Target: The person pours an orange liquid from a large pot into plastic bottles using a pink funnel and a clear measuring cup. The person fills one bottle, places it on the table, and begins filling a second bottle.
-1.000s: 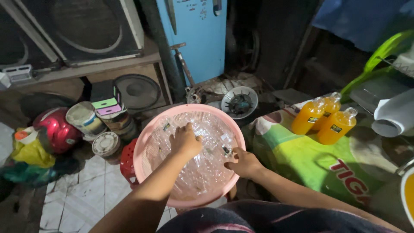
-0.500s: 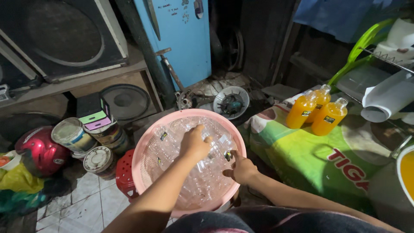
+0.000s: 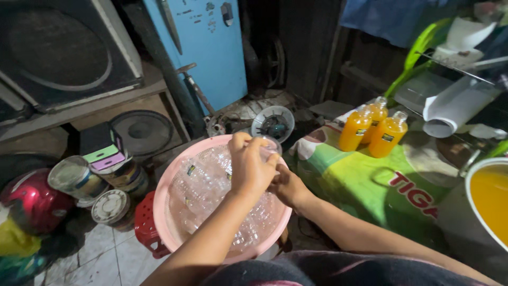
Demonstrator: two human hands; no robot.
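Change since the earlier frames: both hands, then pressed low among the bottles in the basin, are now raised to its far rim, and the view has closed in on them.

The pink basin sits on a red stool over the tiled floor and is filled with clear empty plastic bottles, some bearing small dark labels. The left hand is closed around one clear bottle, held at the basin's far edge. The right hand lies just beneath and touching the left; its fingers are hidden, so I cannot tell whether it grips anything.

Right of the basin, a green printed cloth with red lettering covers the counter. On it stand three capped bottles of orange liquid, close together, each with a small dark label. At the far right edge, a white-rimmed vessel holds orange liquid. A rolled white sheet lies behind the orange bottles.

Left of the basin: a stack of round tins, a small box with green and pink panels on top of one, and a red helmet. A blue cabinet stands behind, with a small fan casing on the floor near it.
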